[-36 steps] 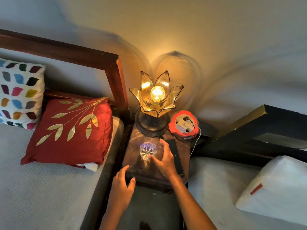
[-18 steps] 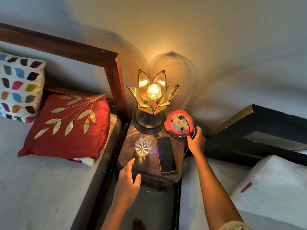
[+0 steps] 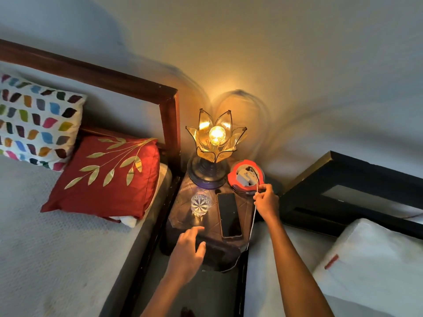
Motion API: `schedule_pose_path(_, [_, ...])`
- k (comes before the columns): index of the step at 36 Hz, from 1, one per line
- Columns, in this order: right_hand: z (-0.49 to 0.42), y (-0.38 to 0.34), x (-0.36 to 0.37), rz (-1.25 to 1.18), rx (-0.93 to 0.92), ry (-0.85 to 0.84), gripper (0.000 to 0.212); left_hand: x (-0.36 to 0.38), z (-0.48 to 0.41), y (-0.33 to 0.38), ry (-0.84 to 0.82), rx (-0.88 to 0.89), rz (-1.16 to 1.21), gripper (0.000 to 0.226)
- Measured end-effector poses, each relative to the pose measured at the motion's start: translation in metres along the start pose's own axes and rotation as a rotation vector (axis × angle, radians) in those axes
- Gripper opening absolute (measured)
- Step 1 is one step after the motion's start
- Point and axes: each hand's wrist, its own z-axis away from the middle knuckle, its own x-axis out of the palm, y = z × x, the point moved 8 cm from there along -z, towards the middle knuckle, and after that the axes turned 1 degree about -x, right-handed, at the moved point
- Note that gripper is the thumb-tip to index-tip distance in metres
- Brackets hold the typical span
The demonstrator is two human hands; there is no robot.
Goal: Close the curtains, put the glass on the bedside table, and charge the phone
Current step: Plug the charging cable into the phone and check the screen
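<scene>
The right hand (image 3: 265,202) has a pinched grip on the cable (image 3: 253,216) just below the red socket reel (image 3: 246,176). The left hand (image 3: 186,252) hovers open and empty at the tabletop (image 3: 180,216) front edge. The glass (image 3: 200,203) stands beside the phone (image 3: 229,215), which lies flat before the lit lamp (image 3: 215,145).
</scene>
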Motion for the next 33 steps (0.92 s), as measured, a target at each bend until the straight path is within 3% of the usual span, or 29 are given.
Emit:
schedule_pose_path(5, [0.009, -0.027, -0.011, -0.190, -0.044, 0.003, 0.033, 0.025, -0.009, 0.030, -0.083, 0.048, 0.035, 0.039])
schedule_pose_path(8, [0.013, -0.033, -0.008, -0.412, 0.079, -0.050, 0.040, 0.047, -0.018, 0.045, -0.173, 0.014, 0.120, 0.057])
schedule_pose_path(12, [0.018, -0.036, 0.008, -0.753, 0.295, -0.178, 0.045, 0.076, -0.029, 0.046, -0.291, -0.160, 0.261, 0.081])
schedule_pose_path(16, [0.015, -0.032, 0.013, -0.857, 0.349, -0.191, 0.044, 0.086, -0.040, 0.033, -0.222, -0.218, 0.272, 0.092])
schedule_pose_path(20, [0.017, -0.031, 0.013, -0.967, 0.405, -0.215, 0.044, 0.071, -0.046, 0.023, -0.063, -0.237, 0.177, 0.074])
schedule_pose_path(25, [0.017, -0.028, 0.013, -1.064, 0.431, -0.232, 0.038, 0.077, -0.051, 0.021, -0.139, -0.229, 0.047, 0.034])
schedule_pose_path(33, [0.028, -0.030, 0.016, -1.184, 0.442, -0.297, 0.014, 0.083, -0.060, 0.043, -0.178, -0.095, 0.114, 0.008])
